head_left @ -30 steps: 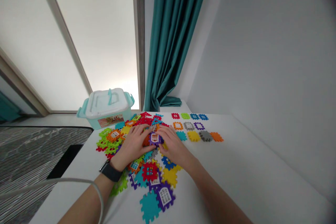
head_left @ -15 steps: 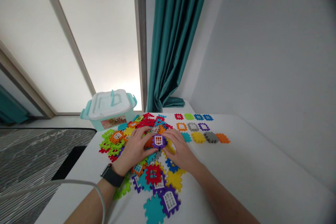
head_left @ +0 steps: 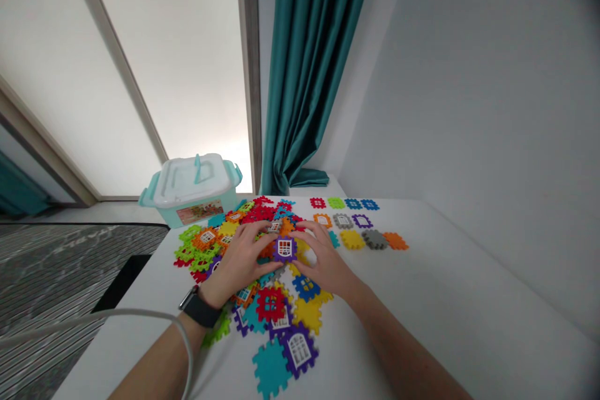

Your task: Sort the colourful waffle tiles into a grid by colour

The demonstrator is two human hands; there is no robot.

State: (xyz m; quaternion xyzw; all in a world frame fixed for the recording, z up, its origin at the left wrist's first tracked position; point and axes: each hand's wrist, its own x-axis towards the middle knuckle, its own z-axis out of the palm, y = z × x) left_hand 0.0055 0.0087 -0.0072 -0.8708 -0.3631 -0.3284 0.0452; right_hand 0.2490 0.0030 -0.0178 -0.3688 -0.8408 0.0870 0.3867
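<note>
A purple interlocking tile with a white window insert (head_left: 285, 249) is held level between my two hands, just over the middle of the pile. My left hand (head_left: 244, 257), with a dark watch (head_left: 200, 306) on its wrist, grips the tile's left side, thumb at the near edge and fingers at the far edge. From the right, my right hand (head_left: 323, 259) holds it the same way with curved thumb and forefinger. Under and around them lie loose tiles, among them a red tile (head_left: 270, 304), a blue tile (head_left: 307, 287) and a turquoise tile (head_left: 272, 367).
Separate tiles lie in rows at the back right, including a grey tile (head_left: 375, 239) and an orange tile (head_left: 395, 240). A lidded turquoise box (head_left: 197, 190) stands at the back left of the white table (head_left: 422, 300). A pale cable (head_left: 117, 312) crosses my left forearm.
The fingers of my right hand have spread a little wider around the purple tile. The tile stays between both hands, and the view has shifted slightly.
</note>
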